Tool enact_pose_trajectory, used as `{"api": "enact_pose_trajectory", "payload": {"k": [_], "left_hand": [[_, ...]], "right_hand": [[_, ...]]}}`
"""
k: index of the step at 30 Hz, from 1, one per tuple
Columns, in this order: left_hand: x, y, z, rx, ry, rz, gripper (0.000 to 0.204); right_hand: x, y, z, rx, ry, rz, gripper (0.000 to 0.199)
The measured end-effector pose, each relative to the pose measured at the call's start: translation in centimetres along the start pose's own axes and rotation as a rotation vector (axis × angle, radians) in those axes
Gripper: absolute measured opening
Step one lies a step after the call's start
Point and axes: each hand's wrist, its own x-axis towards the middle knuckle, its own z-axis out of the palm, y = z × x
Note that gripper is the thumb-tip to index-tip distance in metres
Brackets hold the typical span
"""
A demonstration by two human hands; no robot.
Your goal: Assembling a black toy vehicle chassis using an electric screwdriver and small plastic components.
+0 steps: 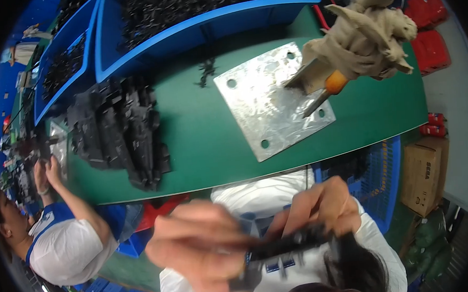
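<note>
Close in front of my body, both hands grip a long black plastic part [289, 243], blurred by motion. My left hand [195, 246] is closed on its left end, thumb along the near side. My right hand [328, 207] pinches the right portion with bent fingers. Fine details of the part cannot be made out. Beyond it on the green table [200, 132] lies a pile of similar-looking black plastic parts [116, 130], left of a silver metal plate [265, 95] with holes near its corners.
Blue bins [204, 26] full of small black pieces line the table's far side. A cloth-wrapped fixture with an orange-handled tool [335, 83] stands over the plate. At left, a co-worker [70, 244] handles black parts. A blue crate [380, 184] and cardboard box [425, 176] stand to the right.
</note>
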Motion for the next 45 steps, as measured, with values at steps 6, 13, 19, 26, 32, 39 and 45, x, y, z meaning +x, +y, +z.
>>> {"api": "enact_pose_trajectory", "payload": {"k": [6,13,19,26,32,39,45], "left_hand": [[-0.9,-0.7,-1.7,-0.171,0.039,-0.453,0.055],[1.3,-0.3,-1.5,-0.068,-0.335,-0.142,0.052],[-0.2,0.6,1.6,-0.115,0.073,-0.034,0.024],[0.2,0.7,1.6,-0.082,0.077,-0.085,0.017],[0.0,-0.1,1.9,-0.135,0.097,-0.034,0.023],[0.2,-0.5,-1.1,-0.205,-0.103,-0.146,0.042],[0.2,0.4,-0.4,-0.123,-0.086,-0.157,0.032]], "right_hand": [[-1.7,0.1,-0.3,0.035,0.584,0.009,0.036],[-0.9,0.3,0.3,-0.003,0.161,-0.107,0.022],[-0.3,1.0,1.1,0.074,-0.004,-0.218,0.029],[0.0,1.2,0.4,0.096,-0.045,-0.246,0.028],[0.0,0.6,0.9,0.051,-0.018,-0.235,0.028],[-1.2,-0.8,0.5,-0.130,0.162,0.070,0.028],[-0.9,-0.4,0.2,-0.102,0.027,-0.012,0.025]]}}
